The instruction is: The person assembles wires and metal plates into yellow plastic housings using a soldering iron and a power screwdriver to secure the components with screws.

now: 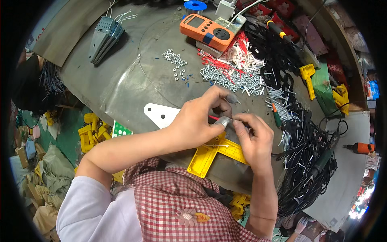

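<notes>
Red, thin, wire-like piece (213, 117): grasped between the thumb and fingers of the left hand (197, 121), above the yellow plastic T-shaped housing (198, 163). Right hand (257, 139): fingertips drawn together just beside the left thumb tip; cannot tell what they grip. Recommended: pinch close to the working end, steady both wrists, avoid sideways pull, which could strain the piece.

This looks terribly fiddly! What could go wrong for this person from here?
The small red piece at the left hand's fingertips might slip and drop into the yellow housing below. A bump could scatter the loose screws heaped just beyond the hands. The tangled black cables beside the right hand might snag that arm.
</notes>
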Motion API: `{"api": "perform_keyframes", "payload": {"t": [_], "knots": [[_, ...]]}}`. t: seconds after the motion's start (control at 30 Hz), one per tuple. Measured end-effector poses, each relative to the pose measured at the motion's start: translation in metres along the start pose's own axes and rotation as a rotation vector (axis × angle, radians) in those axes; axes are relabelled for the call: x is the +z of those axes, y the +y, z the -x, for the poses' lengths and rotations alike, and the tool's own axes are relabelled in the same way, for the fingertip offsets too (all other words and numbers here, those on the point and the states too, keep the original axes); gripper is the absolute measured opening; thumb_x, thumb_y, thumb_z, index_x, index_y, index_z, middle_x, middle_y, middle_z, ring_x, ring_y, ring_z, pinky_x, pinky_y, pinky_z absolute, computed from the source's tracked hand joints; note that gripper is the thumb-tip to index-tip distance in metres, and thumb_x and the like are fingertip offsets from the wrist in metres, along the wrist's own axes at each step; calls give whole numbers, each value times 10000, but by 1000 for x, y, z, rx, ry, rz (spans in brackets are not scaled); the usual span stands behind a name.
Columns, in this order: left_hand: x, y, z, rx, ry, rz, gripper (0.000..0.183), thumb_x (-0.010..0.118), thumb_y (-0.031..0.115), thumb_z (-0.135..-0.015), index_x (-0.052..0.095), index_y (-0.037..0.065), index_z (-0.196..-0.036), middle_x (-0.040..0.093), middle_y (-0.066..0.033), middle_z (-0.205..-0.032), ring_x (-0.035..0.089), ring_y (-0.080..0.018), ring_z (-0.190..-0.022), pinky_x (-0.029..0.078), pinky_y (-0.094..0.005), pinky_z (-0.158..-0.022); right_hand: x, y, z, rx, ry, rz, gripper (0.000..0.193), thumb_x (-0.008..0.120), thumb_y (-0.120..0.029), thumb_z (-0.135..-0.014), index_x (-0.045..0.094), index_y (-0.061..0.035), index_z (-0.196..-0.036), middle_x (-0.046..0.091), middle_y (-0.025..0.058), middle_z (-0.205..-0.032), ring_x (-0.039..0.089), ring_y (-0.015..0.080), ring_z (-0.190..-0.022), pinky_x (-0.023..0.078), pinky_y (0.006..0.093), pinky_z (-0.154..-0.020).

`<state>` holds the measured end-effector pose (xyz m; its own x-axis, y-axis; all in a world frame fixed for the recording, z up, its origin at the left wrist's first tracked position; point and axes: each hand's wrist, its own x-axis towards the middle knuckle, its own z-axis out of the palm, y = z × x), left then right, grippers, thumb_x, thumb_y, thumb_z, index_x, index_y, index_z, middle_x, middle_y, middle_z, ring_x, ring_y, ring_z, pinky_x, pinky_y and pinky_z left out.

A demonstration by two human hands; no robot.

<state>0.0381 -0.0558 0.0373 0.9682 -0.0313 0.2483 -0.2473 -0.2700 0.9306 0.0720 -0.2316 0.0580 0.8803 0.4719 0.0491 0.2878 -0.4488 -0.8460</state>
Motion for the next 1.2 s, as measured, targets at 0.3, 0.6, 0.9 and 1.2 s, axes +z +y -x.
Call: {"api": "perform_keyframes", "payload": {"t": [0.3, 0.6, 0.9, 1.2], "knots": [[-4, -16, -5, -227, -166, 324, 419, 620, -6, -725, 435, 34, -1098, 574, -65, -918, 565, -143, -866, 462, -303, -786, 2, 7, -6, -419, 34, 382, 63, 616, -82, -807, 628, -35, -848, 576, 65, -665, 568, 189, -592, 446, 301, -561], [-23, -13, 31, 249, -90, -362, 595, 665, 123, -742, 401, 10, -1263, 512, -160, -1162, 514, -324, -1034, 375, -444, -952, 3, 19, -14, -64, 17, 207, 137, 611, -156, -826, 617, -19, -833, 571, 105, -682, 567, 246, -608, 446, 334, -574], [0, -16, 24, 294, -24, -345, 537, 599, -103, -671, 470, 31, -1175, 652, -82, -867, 584, -279, -899, 367, -437, -884, 11, 1, 18, -467, 240, 290, 363, 719, -170, -719, 570, -38, -1023, 562, 100, -871, 553, 254, -805, 436, 346, -751], [-2, -20, 25, 416, -59, -521, 386, 638, 31, -702, 521, 59, -1069, 612, -17, -919, 584, -180, -805, 354, -396, -831, 10, 3, 25, -267, 170, 306, 93, 675, -61, -715, 611, -32, -778, 574, 82, -694, 568, 275, -658, 464, 359, -609]]}}
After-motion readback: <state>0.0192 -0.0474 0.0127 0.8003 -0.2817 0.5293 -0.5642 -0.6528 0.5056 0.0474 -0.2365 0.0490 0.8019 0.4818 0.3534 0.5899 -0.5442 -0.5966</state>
